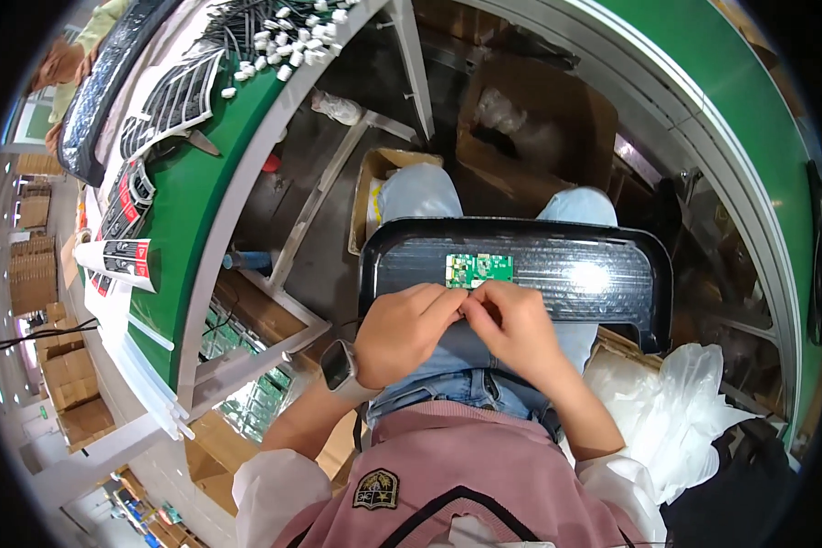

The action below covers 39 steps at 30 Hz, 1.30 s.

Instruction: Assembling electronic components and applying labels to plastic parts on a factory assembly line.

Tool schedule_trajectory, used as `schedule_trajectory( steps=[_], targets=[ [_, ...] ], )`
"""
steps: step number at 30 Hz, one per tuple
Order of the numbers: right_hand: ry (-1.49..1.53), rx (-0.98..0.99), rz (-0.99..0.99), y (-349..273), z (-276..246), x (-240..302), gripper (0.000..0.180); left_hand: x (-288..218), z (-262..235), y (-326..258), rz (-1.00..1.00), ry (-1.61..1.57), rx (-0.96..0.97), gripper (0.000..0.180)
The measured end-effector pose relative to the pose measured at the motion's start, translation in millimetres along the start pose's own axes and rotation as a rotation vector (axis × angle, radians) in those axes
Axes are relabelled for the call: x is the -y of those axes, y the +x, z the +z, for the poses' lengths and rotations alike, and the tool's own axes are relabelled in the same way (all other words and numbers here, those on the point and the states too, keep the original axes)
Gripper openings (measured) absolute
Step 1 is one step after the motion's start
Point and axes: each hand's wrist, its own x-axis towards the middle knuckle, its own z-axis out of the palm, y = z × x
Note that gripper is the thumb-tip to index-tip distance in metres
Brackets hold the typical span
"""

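A long black glossy panel [594, 274] with rounded corners lies across my lap, on my jeans. A small green circuit board [478, 268] sits on its near edge, left of middle. My left hand [402, 331] and my right hand [511, 329] meet just below the board, fingers curled and fingertips pinched together at the panel's near edge. Whatever they pinch is too small to make out. A watch is on my left wrist.
A green conveyor table [187, 196] curves along the left with black panels, labels and several small white parts [288, 41]. Another green belt [749, 137] arcs at the right. Open cardboard boxes [530, 128] stand on the floor ahead. Clear plastic bags [667, 402] lie at my right.
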Motion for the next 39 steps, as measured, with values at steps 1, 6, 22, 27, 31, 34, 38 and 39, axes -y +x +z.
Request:
schedule_trajectory(
  steps=[1, 6, 22, 27, 31, 34, 38, 39],
  targets=[
    [-0.074, -0.089, -0.034, -6, 11, -8, 0.012, 6, 9, -6, 0.020, 0.041, -0.011, 0.029],
    [-0.426, -0.196, -0.041, -12, 41, -35, 0.020, 40, 40, -7, 0.014, 0.066, 0.004, 0.022],
    [-0.664, -0.237, 0.077, 5, 13, -92, 0.032, 122, 36, 35, -0.053, 0.023, 0.244, 0.015],
    [-0.704, -0.221, 0.070, 6, 15, -96, 0.030, 117, 40, 51, 0.102, 0.208, 0.318, 0.015],
    [-0.709, -0.155, 0.006, 11, 19, -92, 0.030, 113, 29, 55, 0.358, 0.461, 0.373, 0.012],
    [-0.701, -0.154, 0.065, 10, 28, -90, 0.031, 115, 28, 54, 0.463, 0.507, 0.391, 0.009],
    [-0.843, -0.165, 0.096, -4, 22, -96, 0.031, 133, 57, 47, 0.497, 0.304, 0.146, 0.022],
    [-0.861, -0.172, 0.094, -6, 21, -97, 0.031, 131, 60, 51, 0.540, 0.315, 0.139, 0.021]
  ],
)
